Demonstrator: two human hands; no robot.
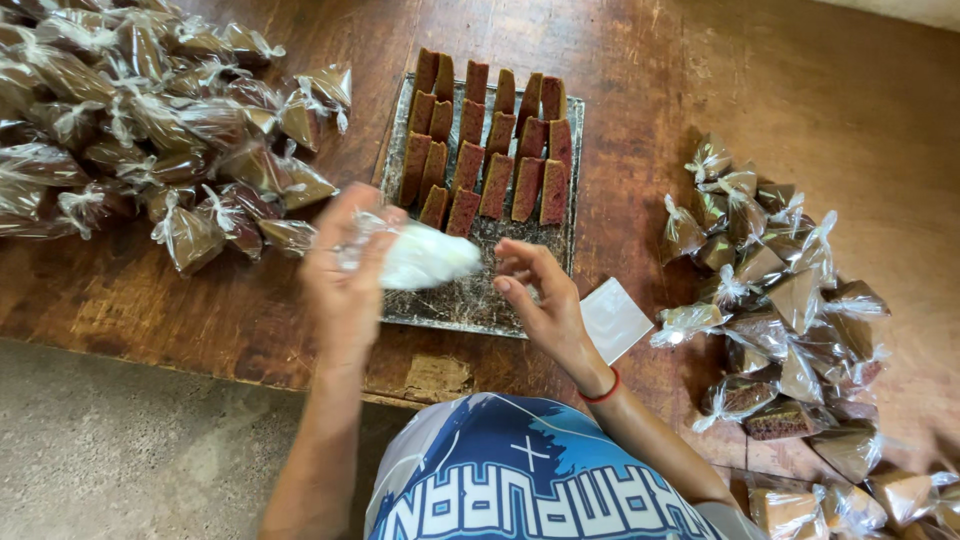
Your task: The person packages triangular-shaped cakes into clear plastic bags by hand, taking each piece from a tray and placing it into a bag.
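A large heap of bagged cake slices (150, 130) covers the left of the wooden surface (700, 100), so much looks already packed. The left hand (345, 265), blurred, has its fingers closed on a clear plastic bag (415, 255) above the near end of the metal tray (470, 300). On the tray some twenty brown slices (490, 140) are unwrapped. The right hand (545, 300) is empty, fingers loosely curled and apart, just beside the bag. Further right lie a flat stack of bags (613, 318) and a smaller wrapped pile (780, 300)

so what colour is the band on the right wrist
Red, a thin band just below the right hand; seen in the head view.
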